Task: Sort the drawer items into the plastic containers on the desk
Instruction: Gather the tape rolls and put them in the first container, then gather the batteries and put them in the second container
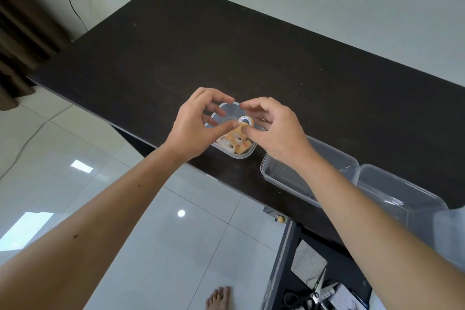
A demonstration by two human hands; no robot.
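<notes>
A tape roll [244, 121] sits atop other rolls in the small clear container [240, 155], just at 12 o'clock of both thumb tips. The left hand [195, 124] and right hand [271, 128] hover with curled fingers; whether they pinch it, I cannot tell. Two larger containers [312, 176] lie at 4 o'clock.

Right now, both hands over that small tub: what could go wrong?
1. The small container sits close to the desk's front edge; a nudge from either hand could tip it to the floor.
2. Tape rolls are piled to one side; the roll in the grip of the left hand and right hand may slide off.
</notes>
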